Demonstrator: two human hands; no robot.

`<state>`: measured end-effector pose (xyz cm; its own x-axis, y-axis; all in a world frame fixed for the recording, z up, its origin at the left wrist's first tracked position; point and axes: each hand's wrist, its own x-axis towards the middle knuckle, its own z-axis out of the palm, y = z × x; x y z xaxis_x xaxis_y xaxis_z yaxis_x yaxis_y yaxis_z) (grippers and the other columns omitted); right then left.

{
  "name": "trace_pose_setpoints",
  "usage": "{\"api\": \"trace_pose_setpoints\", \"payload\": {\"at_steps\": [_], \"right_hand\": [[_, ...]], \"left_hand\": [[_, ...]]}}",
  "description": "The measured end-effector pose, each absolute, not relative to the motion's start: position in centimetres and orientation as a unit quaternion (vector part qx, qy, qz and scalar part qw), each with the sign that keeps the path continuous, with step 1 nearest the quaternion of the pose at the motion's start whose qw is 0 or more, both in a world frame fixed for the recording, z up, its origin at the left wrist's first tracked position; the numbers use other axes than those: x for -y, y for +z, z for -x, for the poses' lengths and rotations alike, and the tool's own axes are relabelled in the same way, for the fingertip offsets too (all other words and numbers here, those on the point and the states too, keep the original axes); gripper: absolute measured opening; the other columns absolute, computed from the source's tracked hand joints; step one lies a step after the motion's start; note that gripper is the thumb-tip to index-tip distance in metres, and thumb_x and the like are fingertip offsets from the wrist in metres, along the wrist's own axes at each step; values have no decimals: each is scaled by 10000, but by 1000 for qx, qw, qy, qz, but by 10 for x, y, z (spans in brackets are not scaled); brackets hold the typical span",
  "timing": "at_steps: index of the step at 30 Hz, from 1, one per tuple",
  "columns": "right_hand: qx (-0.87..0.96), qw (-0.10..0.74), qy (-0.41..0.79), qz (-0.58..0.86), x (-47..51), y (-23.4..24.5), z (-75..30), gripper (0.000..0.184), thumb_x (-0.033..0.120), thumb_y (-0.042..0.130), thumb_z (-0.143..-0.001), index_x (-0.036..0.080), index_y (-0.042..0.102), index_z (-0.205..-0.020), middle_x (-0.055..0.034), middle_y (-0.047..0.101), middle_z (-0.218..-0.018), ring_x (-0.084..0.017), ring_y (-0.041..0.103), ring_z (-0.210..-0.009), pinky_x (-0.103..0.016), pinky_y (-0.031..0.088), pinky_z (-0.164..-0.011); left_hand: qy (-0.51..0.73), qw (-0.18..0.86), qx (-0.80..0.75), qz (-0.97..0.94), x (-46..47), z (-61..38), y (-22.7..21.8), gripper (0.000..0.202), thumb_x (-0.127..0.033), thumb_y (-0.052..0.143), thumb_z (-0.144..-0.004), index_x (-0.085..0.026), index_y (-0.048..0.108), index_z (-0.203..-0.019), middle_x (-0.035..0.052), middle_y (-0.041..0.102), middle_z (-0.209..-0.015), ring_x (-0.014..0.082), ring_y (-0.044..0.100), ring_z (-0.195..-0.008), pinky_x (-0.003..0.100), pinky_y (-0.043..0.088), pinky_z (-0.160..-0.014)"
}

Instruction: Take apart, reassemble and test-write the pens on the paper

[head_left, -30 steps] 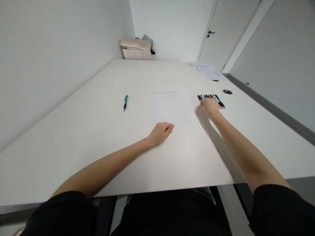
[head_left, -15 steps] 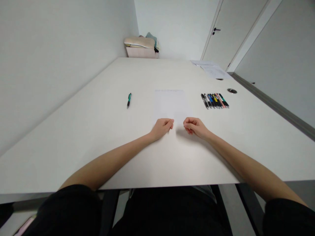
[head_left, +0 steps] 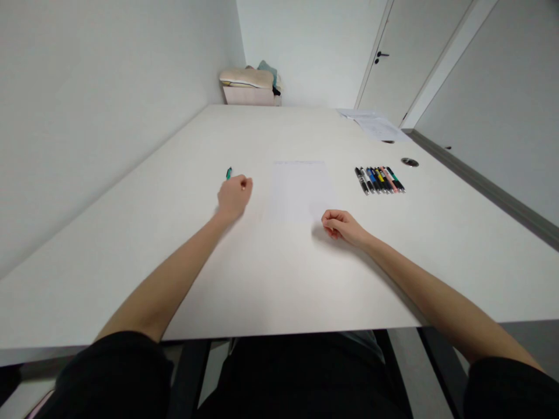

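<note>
My left hand (head_left: 234,195) is curled into a loose fist over the left part of the table. It covers the lower part of a green and black pen (head_left: 229,173), whose top end shows just beyond the knuckles. I cannot tell whether the hand touches the pen. My right hand (head_left: 343,226) is closed, thumb against the curled fingers, with nothing visible in it. It hovers or rests at the near right corner of a white sheet of paper (head_left: 301,189), which lies flat and has a faint line of writing along its far edge.
To the right of the paper, several pens (head_left: 379,180) of different colours lie side by side in a row. Farther back are loose printed papers (head_left: 375,123) and a round metal table fitting (head_left: 410,162). A pale box (head_left: 248,96) topped with folded cloth stands beyond the white table (head_left: 279,291).
My left hand has moved left and forward from the paper's near edge to the green pen, now partly hiding it. My right hand has hardly moved.
</note>
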<state>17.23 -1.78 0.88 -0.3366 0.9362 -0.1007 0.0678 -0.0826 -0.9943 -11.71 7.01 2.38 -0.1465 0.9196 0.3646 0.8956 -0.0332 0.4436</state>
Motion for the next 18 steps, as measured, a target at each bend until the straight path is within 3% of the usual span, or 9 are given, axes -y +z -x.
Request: {"api": "trace_pose_setpoints", "payload": {"at_steps": [5,10,18], "right_hand": [[568,360,592,445,16,9,-171,122,283,575,-638,182,518,-603,55,497,-463,-52,397,-388,-192,269,-388],[559,366,596,446,18,11,-171,126,285,578,-637,179,516,-608,58,492,-463,-48,396,-389,-188,268,-387],[552,370,597,450,18,11,-170,122,283,579,-626,180,516,-603,56,495,-457,-50,395,-382,-188,268,-384]], "left_hand": [[171,18,-809,-562,-98,175,25,443,-525,384,-848,-155,628,-870,160,644,-914,307,590,-854,402,445,-698],[75,21,-813,-577,-99,176,16,560,-626,505,-741,-113,635,-922,239,642,-980,415,592,-941,498,455,-729],[63,-6,-797,-601,-101,182,7,456,-481,415,-852,-101,608,-1012,261,622,-1024,412,593,-968,481,445,-733]]}}
